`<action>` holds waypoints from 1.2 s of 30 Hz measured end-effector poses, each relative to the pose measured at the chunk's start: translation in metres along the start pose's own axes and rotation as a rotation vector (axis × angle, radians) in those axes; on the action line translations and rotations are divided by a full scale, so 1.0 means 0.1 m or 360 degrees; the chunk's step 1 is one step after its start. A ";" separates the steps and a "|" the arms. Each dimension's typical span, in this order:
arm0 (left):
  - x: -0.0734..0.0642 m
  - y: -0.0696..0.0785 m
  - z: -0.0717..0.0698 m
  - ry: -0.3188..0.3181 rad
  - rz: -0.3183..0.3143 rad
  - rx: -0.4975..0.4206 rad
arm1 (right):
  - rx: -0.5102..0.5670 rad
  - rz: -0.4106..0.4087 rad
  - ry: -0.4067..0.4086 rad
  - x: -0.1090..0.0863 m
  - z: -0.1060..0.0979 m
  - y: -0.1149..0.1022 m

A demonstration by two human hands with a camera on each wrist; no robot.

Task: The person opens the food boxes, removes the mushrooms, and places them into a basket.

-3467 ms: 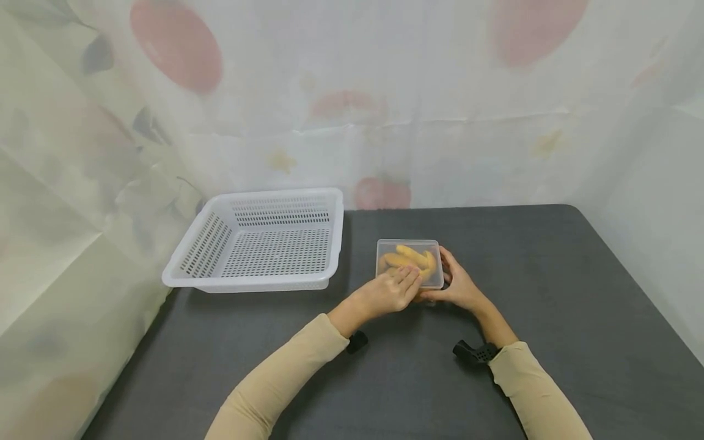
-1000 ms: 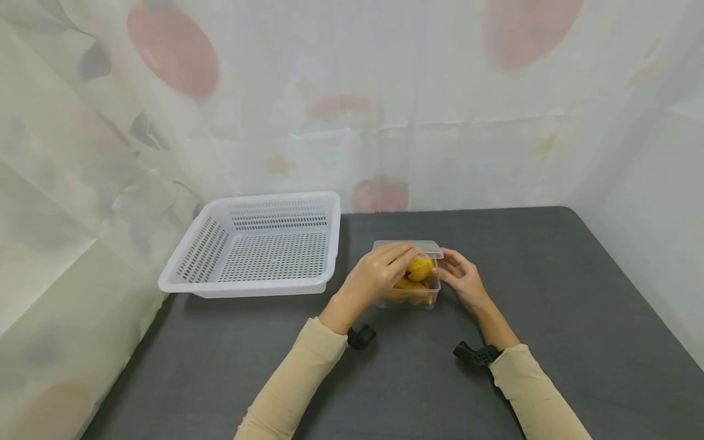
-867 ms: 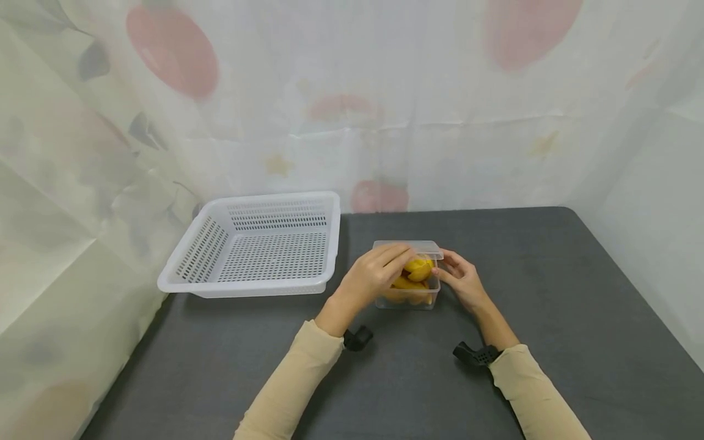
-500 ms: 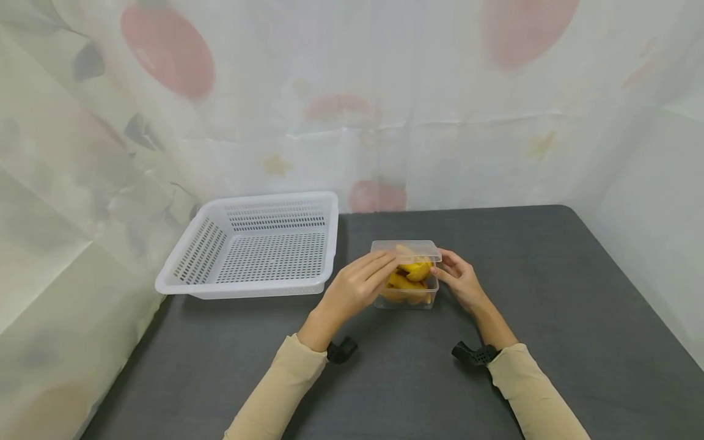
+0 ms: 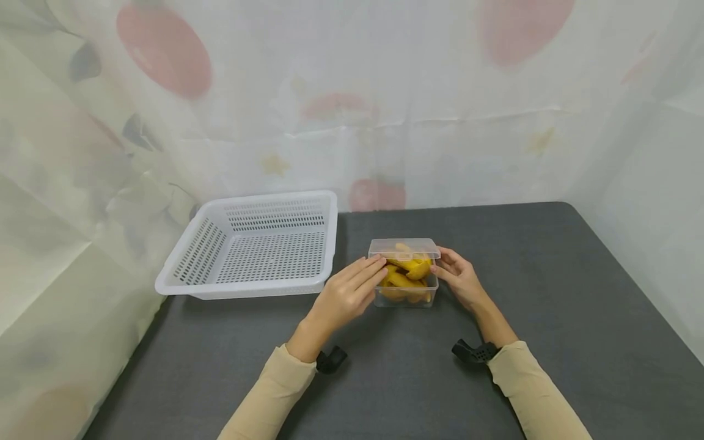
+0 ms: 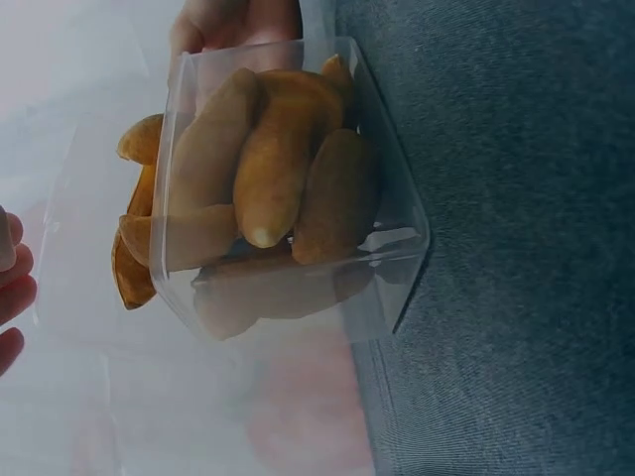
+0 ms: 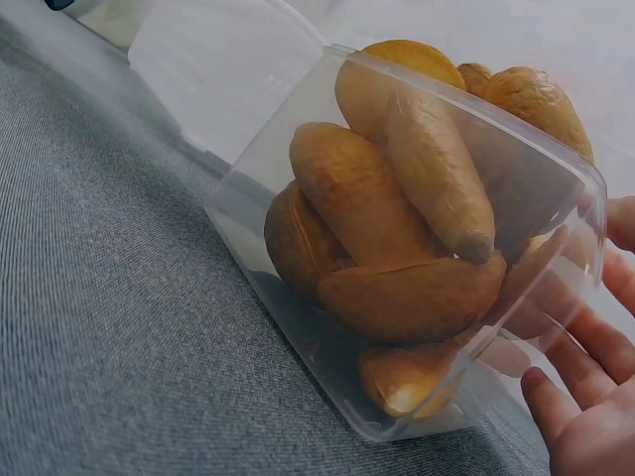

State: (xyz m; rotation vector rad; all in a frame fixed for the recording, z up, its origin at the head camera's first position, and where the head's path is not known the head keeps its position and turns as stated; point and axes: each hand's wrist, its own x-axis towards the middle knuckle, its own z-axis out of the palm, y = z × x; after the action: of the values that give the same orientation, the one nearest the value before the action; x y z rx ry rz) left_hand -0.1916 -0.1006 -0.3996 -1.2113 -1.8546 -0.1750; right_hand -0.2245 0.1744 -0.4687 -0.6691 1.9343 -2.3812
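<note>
A clear plastic box (image 5: pixel 382 302) full of yellow-brown, banana-like pieces (image 5: pixel 406 280) stands on the dark table. Its see-through lid (image 5: pixel 404 245) is tipped up towards the back, so the front of the box lies uncovered. My left hand (image 5: pixel 342 296) has straight fingers beside the left edge of the lid; in the left wrist view its fingertips (image 6: pixel 12 288) are apart from the box. Around the box's right side, my right hand (image 5: pixel 463 282) grips with thumb in front and fingers behind. Through the wall, the right wrist view shows pieces (image 7: pixel 397 198) heaped up to the rim.
A white perforated basket (image 5: pixel 247 287) stands to the left of the box, near the table's back edge. The dark table (image 5: pixel 539 275) meets a patterned curtain (image 5: pixel 467 159) behind and on the left.
At first the lid lay over the box with my left hand on it; now it is tipped back. My left hand has drawn away to the left, while the right stays at the box.
</note>
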 end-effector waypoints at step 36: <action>0.37 -0.18 0.12 -0.0051 -0.0354 0.0064 | -0.0020 -0.0015 -0.0116 0.04 -0.05 0.01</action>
State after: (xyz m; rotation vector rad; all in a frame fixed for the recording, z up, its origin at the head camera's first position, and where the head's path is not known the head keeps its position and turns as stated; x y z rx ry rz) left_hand -0.2177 -0.0790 -0.3734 -0.9842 -2.0098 -0.2406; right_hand -0.2301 0.1781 -0.4695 -0.7561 1.9228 -2.3174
